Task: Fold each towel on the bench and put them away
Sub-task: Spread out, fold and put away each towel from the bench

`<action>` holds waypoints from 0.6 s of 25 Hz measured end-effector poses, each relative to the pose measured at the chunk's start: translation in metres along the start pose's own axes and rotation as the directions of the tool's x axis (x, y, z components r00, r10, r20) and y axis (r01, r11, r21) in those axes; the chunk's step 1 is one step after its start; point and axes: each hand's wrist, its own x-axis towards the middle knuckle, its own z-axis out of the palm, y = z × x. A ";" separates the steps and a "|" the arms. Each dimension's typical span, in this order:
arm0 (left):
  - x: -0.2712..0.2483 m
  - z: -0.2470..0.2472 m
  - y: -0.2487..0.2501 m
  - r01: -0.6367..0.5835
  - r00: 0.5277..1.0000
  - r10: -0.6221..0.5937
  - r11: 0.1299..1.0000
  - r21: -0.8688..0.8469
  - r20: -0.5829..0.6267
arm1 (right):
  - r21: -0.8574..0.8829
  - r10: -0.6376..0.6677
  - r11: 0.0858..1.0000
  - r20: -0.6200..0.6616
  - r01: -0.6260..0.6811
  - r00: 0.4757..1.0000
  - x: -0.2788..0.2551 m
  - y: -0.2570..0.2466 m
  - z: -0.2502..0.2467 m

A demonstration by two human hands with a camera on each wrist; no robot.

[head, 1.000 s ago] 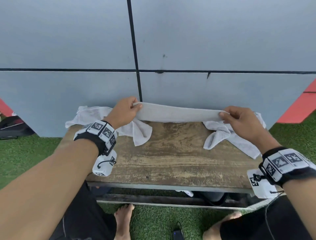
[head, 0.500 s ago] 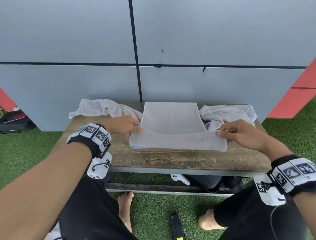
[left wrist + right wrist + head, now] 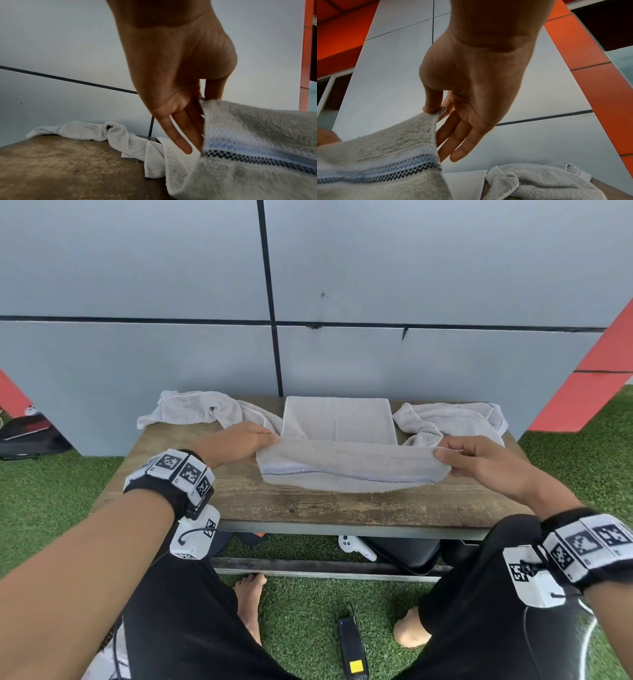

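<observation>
A white towel [image 3: 342,440] with a blue and black checked stripe lies across the middle of the wooden bench [image 3: 308,505]. Its near edge is lifted off the wood. My left hand [image 3: 267,440] pinches the left corner of that edge, thumb against fingers [image 3: 212,93]. My right hand [image 3: 442,455] pinches the right corner between thumb and forefinger [image 3: 431,108], its other fingers loose. The same towel [image 3: 257,142] fills the lower right of the left wrist view and, as the towel [image 3: 376,162], the lower left of the right wrist view. Two crumpled white towels flank it: one at the back left [image 3: 198,409], one at the back right [image 3: 452,419].
A grey panelled wall [image 3: 308,302] stands right behind the bench. Green artificial grass [image 3: 308,611] surrounds it. Under the bench lie a white controller [image 3: 356,546] and a black case [image 3: 407,553]. A black device [image 3: 352,648] lies on the grass between my bare feet.
Both hands drew the towel from the bench's back edge toward me and laid it flat. Since half a second ago its near edge has risen and turned over, showing the striped hem.
</observation>
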 end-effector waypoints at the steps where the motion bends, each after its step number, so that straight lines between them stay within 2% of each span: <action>1: -0.002 0.001 0.002 -0.006 1.000 0.007 0.999 0.034 -0.026 | 0.014 0.001 1.000 0.016 -0.001 1.000 0.001 0.002 0.002; 3: -0.006 0.003 0.007 0.014 1.000 -0.013 0.994 0.110 -0.007 | 0.044 0.008 0.999 0.028 -0.009 1.000 0.003 0.001 0.006; 5: -0.009 0.005 0.010 0.053 0.996 -0.064 0.986 0.159 0.067 | 0.061 0.030 0.998 0.021 -0.031 0.999 0.003 0.002 0.007; 7: -0.010 0.007 0.011 0.101 0.988 -0.113 0.989 0.110 0.106 | 0.014 0.070 0.997 0.016 -0.070 0.997 0.003 0.007 0.006; 9: -0.014 0.011 0.008 0.146 0.974 -0.149 0.989 0.031 0.170 | 0.042 0.142 0.988 0.104 -0.147 0.985 -0.001 0.009 0.005; 12: -0.015 0.016 -0.002 0.232 0.915 -0.214 0.973 -0.013 0.341 | 0.127 0.238 0.952 0.270 -0.280 0.933 -0.005 0.006 0.007; 13: -0.014 0.017 -0.004 0.250 0.904 -0.225 0.968 -0.022 0.364 | 0.138 0.251 0.944 0.293 -0.301 0.922 -0.005 0.006 0.007; 15: -0.009 0.017 -0.002 0.268 0.912 -0.236 0.962 -0.051 0.335 | 0.140 0.267 0.939 0.280 -0.315 0.922 -0.002 0.005 0.007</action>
